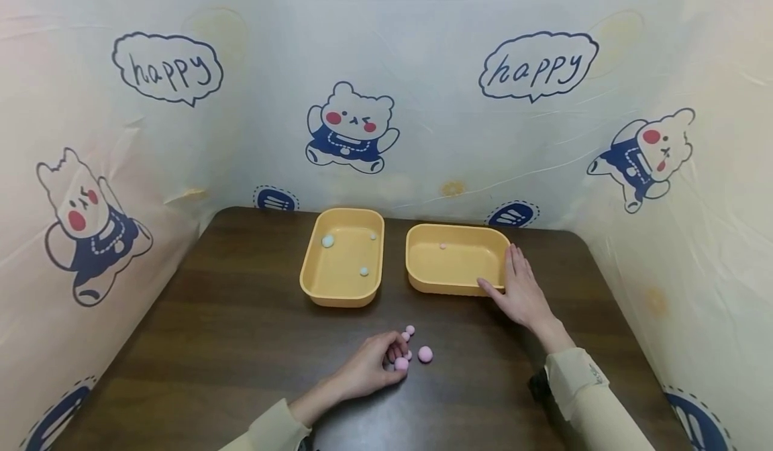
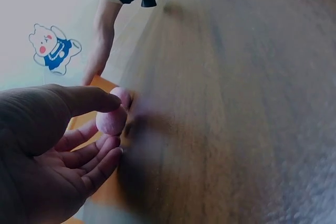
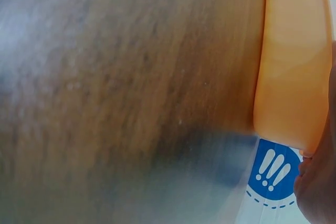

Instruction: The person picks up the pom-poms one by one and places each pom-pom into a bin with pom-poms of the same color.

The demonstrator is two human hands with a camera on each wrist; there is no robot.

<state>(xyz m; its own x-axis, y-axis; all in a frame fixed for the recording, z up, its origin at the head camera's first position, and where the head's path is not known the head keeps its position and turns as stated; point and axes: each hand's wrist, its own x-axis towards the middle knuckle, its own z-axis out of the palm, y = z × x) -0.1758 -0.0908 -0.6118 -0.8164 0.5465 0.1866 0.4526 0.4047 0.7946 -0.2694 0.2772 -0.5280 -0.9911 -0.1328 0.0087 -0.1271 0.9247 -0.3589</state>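
In the head view my left hand (image 1: 364, 372) is low over the table, with a pink ball (image 1: 401, 364) pinched between thumb and fingers. The left wrist view shows that pink ball (image 2: 111, 122) under the thumb, a second one partly behind it. A larger loose pink ball (image 1: 425, 354) lies just right of the hand, and smaller pink balls (image 1: 410, 330) lie beyond the fingertips. My right hand (image 1: 524, 298) lies against the right end of the right yellow tray (image 1: 447, 287), fingers straight, thumb at its front side. One tiny pink ball (image 1: 443, 245) sits inside.
To the left stands another yellow tray (image 1: 341, 290), set lengthwise, holding pale blue-green balls (image 1: 327, 241) of different sizes. Both trays stand near the back of the dark wooden table (image 1: 241, 343). A printed curtain (image 1: 435, 156) encloses the back and sides.
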